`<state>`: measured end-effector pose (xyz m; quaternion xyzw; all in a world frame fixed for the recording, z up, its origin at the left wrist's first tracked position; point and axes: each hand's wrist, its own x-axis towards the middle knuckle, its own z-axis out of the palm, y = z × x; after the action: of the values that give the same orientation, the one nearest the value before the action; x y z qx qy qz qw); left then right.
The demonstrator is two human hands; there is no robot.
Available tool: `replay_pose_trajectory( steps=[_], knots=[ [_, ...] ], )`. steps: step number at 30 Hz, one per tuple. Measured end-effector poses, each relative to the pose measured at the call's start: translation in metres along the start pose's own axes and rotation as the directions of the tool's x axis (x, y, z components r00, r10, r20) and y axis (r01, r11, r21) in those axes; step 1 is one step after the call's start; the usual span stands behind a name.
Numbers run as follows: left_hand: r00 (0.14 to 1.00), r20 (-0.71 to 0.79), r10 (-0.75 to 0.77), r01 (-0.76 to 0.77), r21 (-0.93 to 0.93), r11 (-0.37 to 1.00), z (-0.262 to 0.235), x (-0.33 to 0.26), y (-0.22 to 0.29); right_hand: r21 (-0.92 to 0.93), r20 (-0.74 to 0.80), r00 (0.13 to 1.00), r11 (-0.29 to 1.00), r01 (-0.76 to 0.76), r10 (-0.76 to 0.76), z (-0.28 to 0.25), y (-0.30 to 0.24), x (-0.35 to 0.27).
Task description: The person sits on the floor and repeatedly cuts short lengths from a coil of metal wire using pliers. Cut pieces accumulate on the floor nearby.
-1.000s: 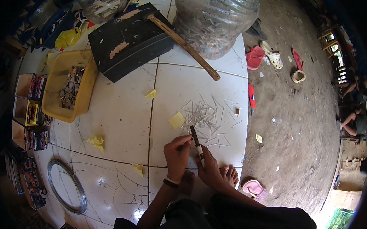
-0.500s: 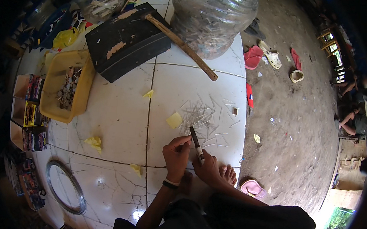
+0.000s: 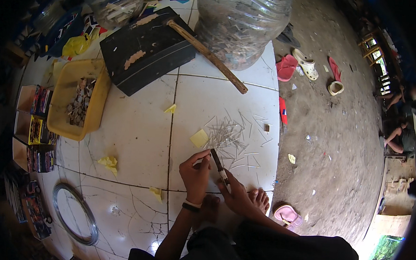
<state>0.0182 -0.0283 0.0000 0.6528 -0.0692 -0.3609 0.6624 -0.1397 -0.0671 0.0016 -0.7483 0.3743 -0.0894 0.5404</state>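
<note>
My right hand (image 3: 237, 196) is wrapped around the pale handle of a slim tool with a long dark end (image 3: 217, 160); its exact kind does not show clearly. My left hand (image 3: 194, 177), a band on its wrist, has thumb and forefinger pinched beside the tool's dark tip. Whatever sits in that pinch is too small to make out. Just beyond both hands lies a loose pile of short, thin, silvery wire-like pieces (image 3: 227, 135) on the white tiles (image 3: 137, 140). A yellow paper square (image 3: 199, 138) touches the pile's left side, and a small brown square (image 3: 267, 128) lies to its right.
A wooden-handled hammer (image 3: 207, 54) rests across a black box (image 3: 146, 46), beside a big clear plastic container (image 3: 241, 28). To the left stand a yellow bin (image 3: 103, 110) of small scraps and a wire coil (image 3: 55, 202). The tiled surface ends at right above a dirt floor (image 3: 324, 159) with sandals.
My left hand and the tool's dark tip have shifted slightly left and nearer to me. The pinch and the right hand's grip look the same.
</note>
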Motion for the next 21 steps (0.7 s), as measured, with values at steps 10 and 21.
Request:
replay_pose_trajectory(
  steps=[10, 21],
  knots=[
    [0.999, 0.002, -0.050, 0.050, -0.013, 0.999, -0.001, 0.001, 0.007, -0.034, -0.033, 0.999, 0.999, -0.005, 0.004, 0.001, -0.007, 0.003],
    [0.946, 0.258, 0.195, -0.239, 0.153, 0.959, 0.064, 0.004, 0.022, 0.007, -0.364, 0.896, 0.963, -0.270, 0.254, -0.039, -0.015, 0.009]
  ],
)
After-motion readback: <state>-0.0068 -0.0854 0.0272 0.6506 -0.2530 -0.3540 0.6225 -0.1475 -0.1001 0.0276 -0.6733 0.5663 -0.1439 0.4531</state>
